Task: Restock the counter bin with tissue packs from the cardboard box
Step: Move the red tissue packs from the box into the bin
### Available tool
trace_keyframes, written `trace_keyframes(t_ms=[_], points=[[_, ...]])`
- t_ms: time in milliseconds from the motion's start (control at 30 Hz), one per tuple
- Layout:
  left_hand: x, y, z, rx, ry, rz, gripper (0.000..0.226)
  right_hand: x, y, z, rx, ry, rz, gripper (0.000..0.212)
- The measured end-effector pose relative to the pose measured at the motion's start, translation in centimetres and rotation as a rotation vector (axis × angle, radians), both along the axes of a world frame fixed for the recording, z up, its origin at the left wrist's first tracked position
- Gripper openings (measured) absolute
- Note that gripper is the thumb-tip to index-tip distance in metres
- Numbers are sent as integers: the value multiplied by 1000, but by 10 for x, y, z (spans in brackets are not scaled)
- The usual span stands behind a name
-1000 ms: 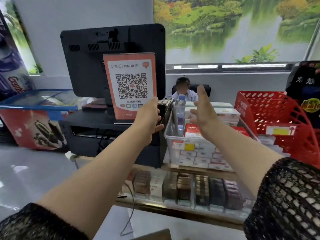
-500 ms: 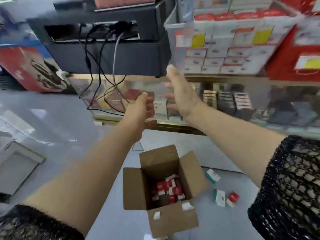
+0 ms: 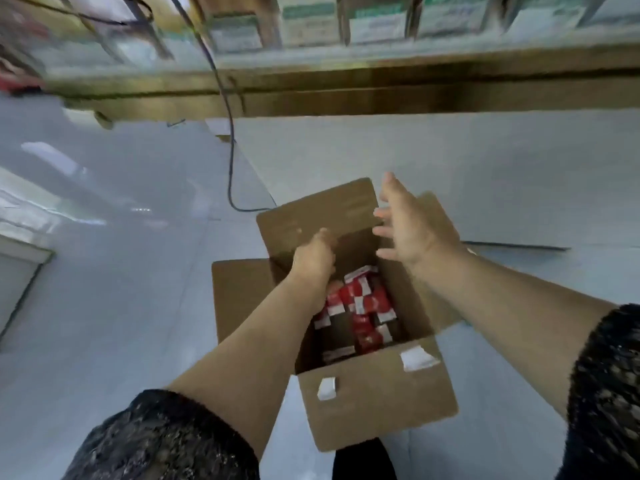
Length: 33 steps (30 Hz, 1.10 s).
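While I looked down at the pale floor [image 3: 104,306], a dark cable [image 3: 228,168] ran down from the counter base [image 3: 381,95] and curled on the floor just beyond the cardboard box [image 3: 377,400]. My left sleeve [image 3: 162,441], of dark mesh, lay at the lower left edge. My left hand [image 3: 313,261] was lowered into the open box with its back toward me; its fingers pointed downward among the contents, and I could not tell whether they gripped anything. The box stood on the floor with all four flaps folded outward, and two white tape remnants [image 3: 417,356] adhered to the near flap. Red-and-white tissue packs [image 3: 363,303] lay loosely piled inside, at the right of my left wrist. My right hand [image 3: 412,230] was held above the far right corner of the box, fingers spread and empty, with no contact with the cardboard that I could confirm. My right sleeve [image 3: 606,393] occupied the right edge. Blurred packaged goods [image 3: 311,26] filled the glass counter case above.
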State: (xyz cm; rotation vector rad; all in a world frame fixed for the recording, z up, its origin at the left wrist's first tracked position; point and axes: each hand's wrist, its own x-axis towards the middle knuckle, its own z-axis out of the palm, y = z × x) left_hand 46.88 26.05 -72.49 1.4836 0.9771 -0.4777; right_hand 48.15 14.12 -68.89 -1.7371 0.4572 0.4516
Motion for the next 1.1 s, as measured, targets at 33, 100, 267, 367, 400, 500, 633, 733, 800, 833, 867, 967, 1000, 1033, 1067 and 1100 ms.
trace_keyframes(t_ms=[33,100,267,367,400,500,633,733,800,833,867,967,1000,1033,1067,1100], points=[[5,0,-21,-1,11,3,31,2,4,-19,25,19,-7,96],[15,1,-62,1,35,-20,36,4,11,-53,51,49,15,91],[27,2,-154,3,144,-87,49,5,19,-147,70,140,35,70],[29,-3,-206,22,196,-123,45,5,21,-195,57,210,45,68],[29,-4,-222,27,209,-132,43,6,22,-210,48,219,44,67],[30,-10,-267,46,223,-196,39,12,25,-244,20,240,24,65],[28,-13,-309,28,230,-241,34,20,25,-278,9,248,-7,59],[28,-14,-328,-100,251,-163,32,23,22,-299,-16,270,-80,55],[28,-16,-339,-162,269,-134,30,23,20,-310,-42,283,-112,58],[29,-17,-345,-188,275,-116,32,23,19,-316,-48,295,-126,61],[30,-19,-351,-210,283,-96,36,23,18,-320,-55,301,-144,62],[31,-22,-367,-230,295,-92,39,24,20,-328,-67,314,-177,66],[31,-22,-371,-230,296,-107,38,24,21,-329,-75,326,-171,75],[31,-23,-373,-238,294,-117,40,24,22,-331,-80,335,-167,82],[32,-23,-375,-255,292,-116,40,25,23,-332,-85,342,-161,85],[32,-25,-376,-285,293,-105,40,26,24,-332,-82,350,-160,88]])
